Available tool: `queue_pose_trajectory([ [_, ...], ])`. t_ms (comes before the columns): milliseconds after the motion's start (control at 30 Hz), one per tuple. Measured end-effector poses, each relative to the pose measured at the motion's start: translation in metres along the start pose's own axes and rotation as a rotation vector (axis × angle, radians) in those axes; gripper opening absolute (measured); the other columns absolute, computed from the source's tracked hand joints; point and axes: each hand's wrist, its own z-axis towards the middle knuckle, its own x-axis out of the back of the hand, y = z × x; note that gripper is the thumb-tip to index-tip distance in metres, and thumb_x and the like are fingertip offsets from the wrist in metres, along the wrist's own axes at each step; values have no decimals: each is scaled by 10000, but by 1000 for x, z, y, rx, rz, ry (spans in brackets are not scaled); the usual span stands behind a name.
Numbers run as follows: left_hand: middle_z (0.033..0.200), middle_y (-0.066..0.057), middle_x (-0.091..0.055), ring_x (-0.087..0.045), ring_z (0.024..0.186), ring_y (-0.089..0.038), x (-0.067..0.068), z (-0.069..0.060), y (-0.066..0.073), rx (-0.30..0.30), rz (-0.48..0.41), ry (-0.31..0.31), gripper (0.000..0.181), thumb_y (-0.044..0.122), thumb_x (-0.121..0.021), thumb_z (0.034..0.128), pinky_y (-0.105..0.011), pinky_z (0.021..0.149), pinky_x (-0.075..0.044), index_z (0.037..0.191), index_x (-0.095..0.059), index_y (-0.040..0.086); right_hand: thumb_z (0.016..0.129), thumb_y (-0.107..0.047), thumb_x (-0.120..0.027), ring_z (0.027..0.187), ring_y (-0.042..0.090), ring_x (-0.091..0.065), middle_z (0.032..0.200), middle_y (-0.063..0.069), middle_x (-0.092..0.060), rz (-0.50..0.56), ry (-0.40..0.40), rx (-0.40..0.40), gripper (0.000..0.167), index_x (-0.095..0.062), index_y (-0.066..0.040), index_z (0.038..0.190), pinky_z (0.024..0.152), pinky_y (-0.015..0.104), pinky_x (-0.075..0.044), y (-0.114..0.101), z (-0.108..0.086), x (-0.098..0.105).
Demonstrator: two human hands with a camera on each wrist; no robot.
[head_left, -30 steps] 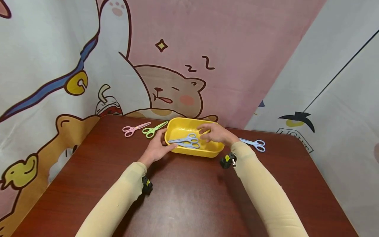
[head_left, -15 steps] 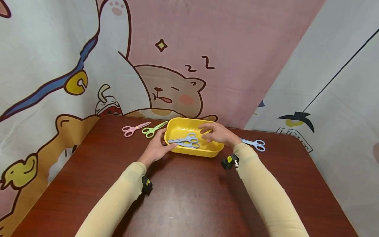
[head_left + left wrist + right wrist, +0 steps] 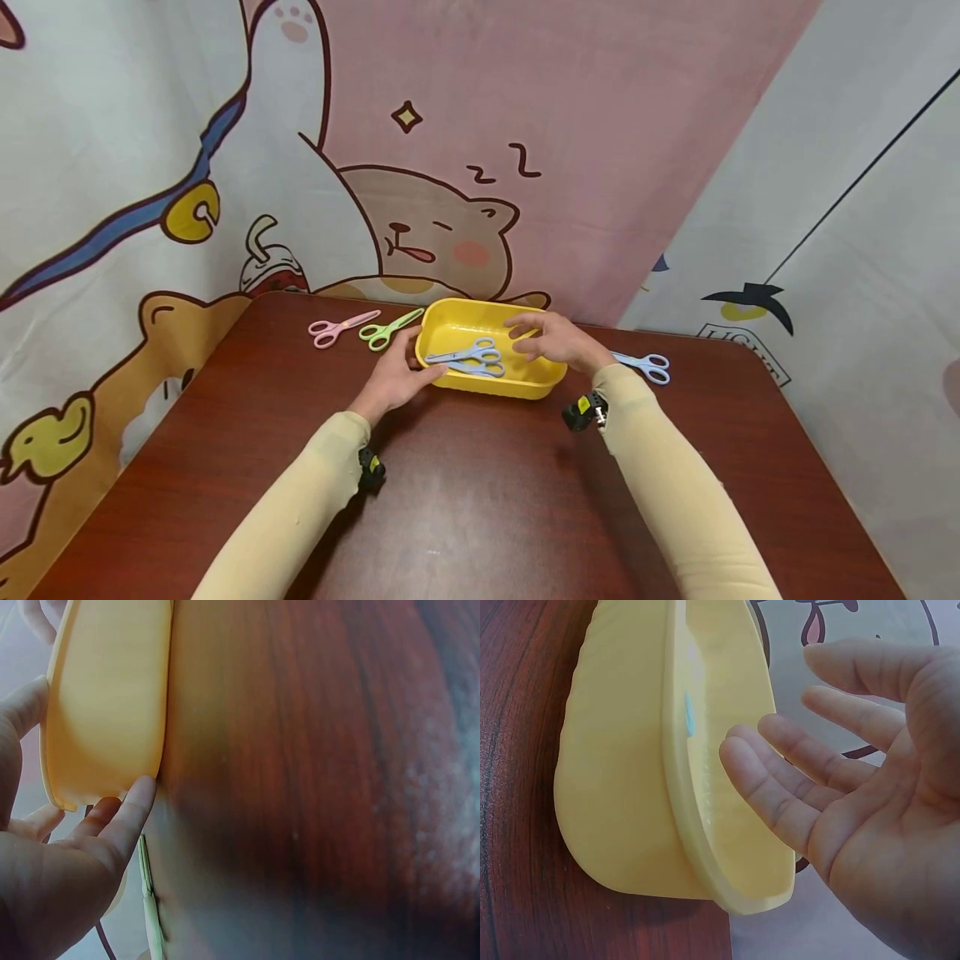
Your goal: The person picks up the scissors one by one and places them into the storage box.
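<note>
A shallow yellow plastic basin (image 3: 491,385) stands near the table's back edge. Inside it, blue scissors (image 3: 471,353) lie across a second blue pair, towards the left end. My left hand (image 3: 396,375) holds the basin's left end, thumb at the front rim and fingertips against the end wall (image 3: 112,742). Over the basin's right part hovers my right hand (image 3: 558,342), its fingers relaxed and spread, with nothing in them. In the right wrist view the right fingers (image 3: 769,796) appear beside the rim, apart from the scissors.
Left of the basin lie green scissors (image 3: 392,327) and pink scissors (image 3: 345,324) on the brown table (image 3: 450,500). Another blue pair of scissors (image 3: 643,363) lies to the right, partly hidden by my right arm. A printed cloth (image 3: 600,150) hangs behind the table.
My right hand has shifted very slightly to the right over the basin. The left hand, the basin and the scissors stay where they were.
</note>
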Motion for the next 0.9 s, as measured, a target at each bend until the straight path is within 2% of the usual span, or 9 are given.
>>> queue_pose_trajectory([
  [267, 1480, -130, -521, -623, 1162, -279, 0, -1, 0, 11, 21, 3, 891, 339, -819, 903, -395, 937, -519, 1605, -297, 171, 984, -101, -646, 1217, 388, -621, 1433, 289, -541, 17, 10, 4, 537, -507, 0, 1493, 1009, 565, -509, 6, -3, 3],
  [500, 1492, -129, -516, -623, 1159, -280, 0, -1, 1, 15, 16, 3, 880, 321, -820, 904, -402, 951, -517, 1598, -304, 166, 979, -81, -649, 1220, 421, -611, 1436, 309, -530, 67, 31, 5, 526, -524, -19, 1486, 1027, 604, -482, 7, -9, 7],
  [733, 1488, -133, -522, -629, 1160, -283, 0, -2, 1, 16, 22, 4, 876, 323, -824, 900, -407, 951, -520, 1594, -313, 168, 976, -88, -665, 1252, 482, -571, 1429, 269, -553, 96, 63, -7, 508, -551, -63, 1470, 1044, 613, -466, 12, -15, 11],
  [900, 1475, -144, -527, -626, 1156, -283, 0, -2, 1, 15, 29, 3, 869, 334, -815, 908, -392, 931, -521, 1595, -311, 164, 969, -77, -681, 1249, 437, -595, 1436, 288, -545, 114, 90, -6, 509, -558, -57, 1462, 1039, 608, -471, 16, -20, 15],
])
